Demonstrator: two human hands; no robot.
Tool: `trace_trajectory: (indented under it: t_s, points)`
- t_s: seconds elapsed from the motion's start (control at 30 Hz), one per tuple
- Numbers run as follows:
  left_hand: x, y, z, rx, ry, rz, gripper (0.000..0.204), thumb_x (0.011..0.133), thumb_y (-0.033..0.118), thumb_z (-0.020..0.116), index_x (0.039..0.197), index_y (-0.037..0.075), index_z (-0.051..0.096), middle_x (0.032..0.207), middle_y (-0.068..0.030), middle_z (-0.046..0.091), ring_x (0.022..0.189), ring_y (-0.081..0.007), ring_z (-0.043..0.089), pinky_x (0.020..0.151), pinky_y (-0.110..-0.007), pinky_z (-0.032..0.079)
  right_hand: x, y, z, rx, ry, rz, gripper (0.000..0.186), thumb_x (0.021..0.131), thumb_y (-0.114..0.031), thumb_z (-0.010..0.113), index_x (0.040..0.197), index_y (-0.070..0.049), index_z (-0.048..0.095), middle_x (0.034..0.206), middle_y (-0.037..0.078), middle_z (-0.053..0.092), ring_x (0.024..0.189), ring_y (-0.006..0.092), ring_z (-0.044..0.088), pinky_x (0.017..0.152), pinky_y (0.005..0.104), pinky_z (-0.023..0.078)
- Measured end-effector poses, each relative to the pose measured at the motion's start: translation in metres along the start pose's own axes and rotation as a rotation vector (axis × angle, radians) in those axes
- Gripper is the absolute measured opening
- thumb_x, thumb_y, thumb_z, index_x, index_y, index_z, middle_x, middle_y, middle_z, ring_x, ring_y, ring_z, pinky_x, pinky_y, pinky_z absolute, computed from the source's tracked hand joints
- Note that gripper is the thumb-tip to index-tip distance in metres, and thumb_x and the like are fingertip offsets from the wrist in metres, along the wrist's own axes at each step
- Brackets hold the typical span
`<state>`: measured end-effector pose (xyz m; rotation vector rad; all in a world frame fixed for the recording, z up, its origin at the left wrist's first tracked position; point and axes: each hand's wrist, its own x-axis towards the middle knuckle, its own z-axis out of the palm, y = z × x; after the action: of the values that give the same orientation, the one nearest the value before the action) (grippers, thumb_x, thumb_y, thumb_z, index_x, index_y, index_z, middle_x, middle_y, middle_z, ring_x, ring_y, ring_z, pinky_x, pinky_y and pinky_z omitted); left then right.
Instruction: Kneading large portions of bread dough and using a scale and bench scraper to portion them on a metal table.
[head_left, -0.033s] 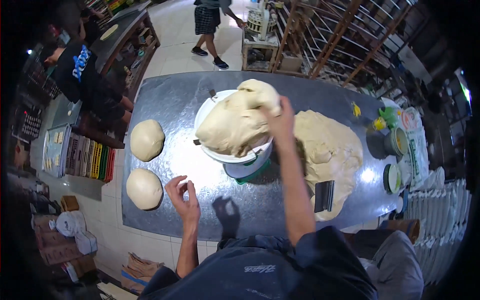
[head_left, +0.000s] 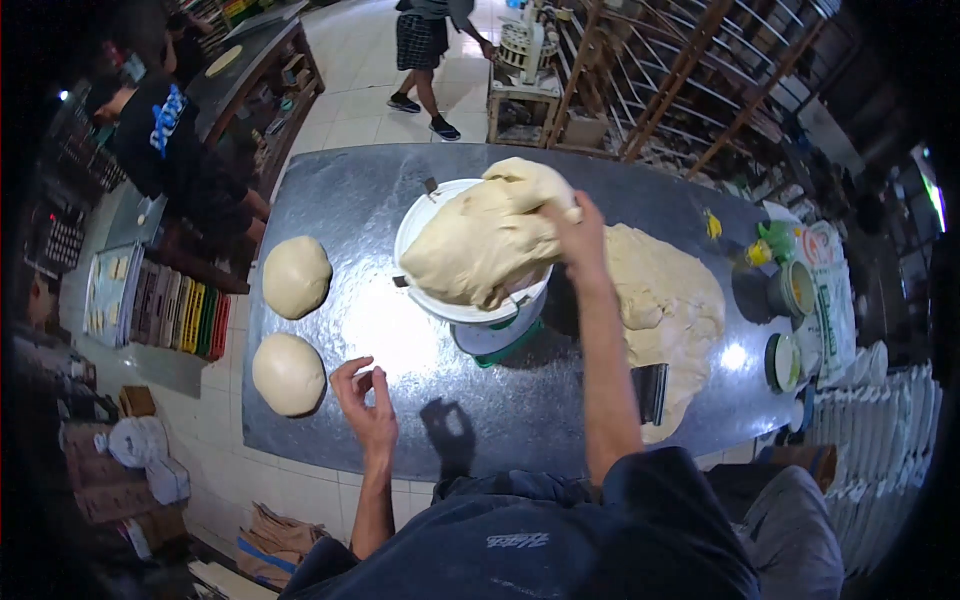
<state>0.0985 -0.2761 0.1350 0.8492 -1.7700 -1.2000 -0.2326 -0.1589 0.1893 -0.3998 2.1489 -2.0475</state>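
A large lump of pale dough (head_left: 480, 245) rests in the white pan (head_left: 412, 222) of a table scale with a green base (head_left: 500, 348). My right hand (head_left: 580, 235) grips the right side of this lump, its fingers partly sunk into or hidden by the dough. My left hand (head_left: 365, 400) hovers over the table near the front, empty, with thumb and fingers curved apart. Left of the scale lie two smooth dough balls (head_left: 297, 277), one behind the other. A big flat mass of dough (head_left: 665, 300) spreads to the right, with a dark dough scraper (head_left: 650, 393) on its near part.
The dark metal table (head_left: 350, 190) carries a green tub (head_left: 795, 288), a yellow-and-green bottle (head_left: 770, 243) and a plastic bag at its right end. Beyond it, one person (head_left: 425, 50) stands by a rack; another (head_left: 165, 150) works at the left bench. Stacked crates (head_left: 185, 312) stand left.
My right hand has shifted slightly right, still on the dough lump. The whole view has moved a little; my left hand keeps nearly the same pose.
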Motion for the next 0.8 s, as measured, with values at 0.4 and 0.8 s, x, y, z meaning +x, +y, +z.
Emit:
trace_trajectory:
  t_s: [0.4, 0.8]
  points:
    - [-0.006, 0.07, 0.025, -0.551, 0.033, 0.035, 0.065, 0.092, 0.046, 0.054, 0.136, 0.002, 0.035, 0.131, -0.0119, 0.046, 0.116, -0.0212, 0.049, 0.096, -0.038, 0.041, -0.138, -0.247, 0.041, -0.043, -0.803, -0.499, 0.022, 0.074, -0.009, 0.066, 0.094, 0.0, 0.061, 0.085, 0.002, 0.063, 0.081, 0.0101, 0.059, 0.076, 0.0243, 0.047]
    - [-0.11, -0.042, -0.077, 0.632, -0.031, -0.627, 0.074, 0.094, 0.05, 0.047, 0.141, -0.004, 0.03, 0.141, -0.0335, 0.019, 0.134, -0.0438, 0.015, 0.11, -0.049, 0.015, -0.197, 0.029, 0.102, -0.631, -0.638, -0.403, 0.094, 0.067, -0.031, 0.077, 0.143, -0.011, 0.026, 0.145, 0.029, 0.019, 0.132, 0.0495, 0.023, 0.107, 0.0573, 0.017]
